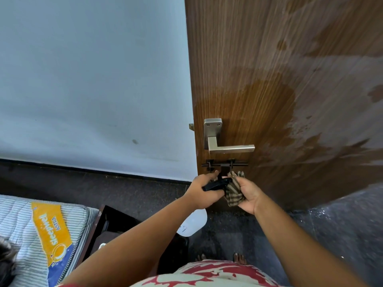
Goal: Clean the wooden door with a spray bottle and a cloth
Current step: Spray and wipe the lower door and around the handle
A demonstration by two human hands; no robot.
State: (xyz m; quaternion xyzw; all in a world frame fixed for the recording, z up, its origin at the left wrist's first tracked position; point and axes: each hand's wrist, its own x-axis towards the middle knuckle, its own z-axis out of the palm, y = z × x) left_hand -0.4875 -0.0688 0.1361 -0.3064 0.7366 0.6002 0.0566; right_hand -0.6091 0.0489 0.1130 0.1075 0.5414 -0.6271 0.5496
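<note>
Now the left hand (204,186) grips the spray bottle (215,184), the right hand (246,193) at three o'clock squeezes the cloth (234,193); spray could miss the door (269,79).

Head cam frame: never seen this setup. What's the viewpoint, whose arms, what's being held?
There is no robot here. A person wears one wide-angle camera on the head, looking forward and down, so the two arms at the bottom are their own. The left hand grips a spray bottle by its black trigger head; the white body hangs below. The right hand holds a bunched striped cloth. Both are just under the black latch and metal handle of the wooden door, which shows wet patches. A mattress lies at lower left.
</note>
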